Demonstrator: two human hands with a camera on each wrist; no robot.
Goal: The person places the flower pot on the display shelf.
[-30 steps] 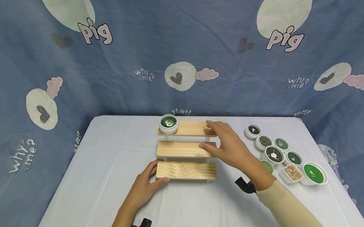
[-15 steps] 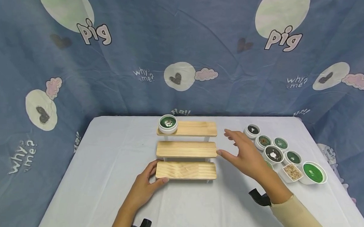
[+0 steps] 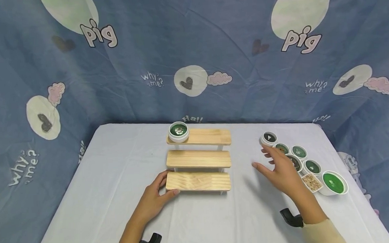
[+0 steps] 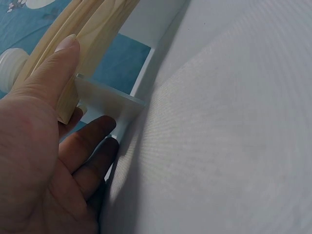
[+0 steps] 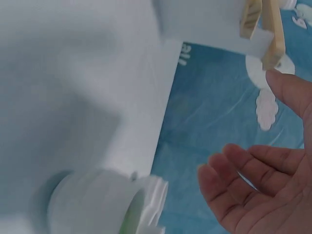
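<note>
A three-step wooden display stand (image 3: 198, 159) with pale planks on white supports stands mid-table. One round white jar with a dark green top (image 3: 178, 132) sits at the left end of its top step. My left hand (image 3: 152, 203) grips the left end of the lowest plank (image 3: 200, 181), thumb along the front edge; in the left wrist view its fingers curl beside the translucent support (image 4: 105, 95). My right hand (image 3: 281, 172) hovers with nothing in it, thumb and fingers spread, close by the group of small pots. It partly hides the brown-topped pot (image 3: 282, 148) and a dark-topped pot (image 3: 294, 162).
Around the right hand stand a black-topped jar (image 3: 268, 137), two green-topped pots (image 3: 299, 152), a square cup of pale grains (image 3: 312, 182) and a larger bright green cup (image 3: 334, 182). A blue printed cloth (image 3: 121, 85) hangs behind the white table (image 3: 96, 198).
My right hand has moved away from the stand's right end, rightward to the pots. The left hand keeps its hold on the lowest plank, and the stand has stayed in place.
</note>
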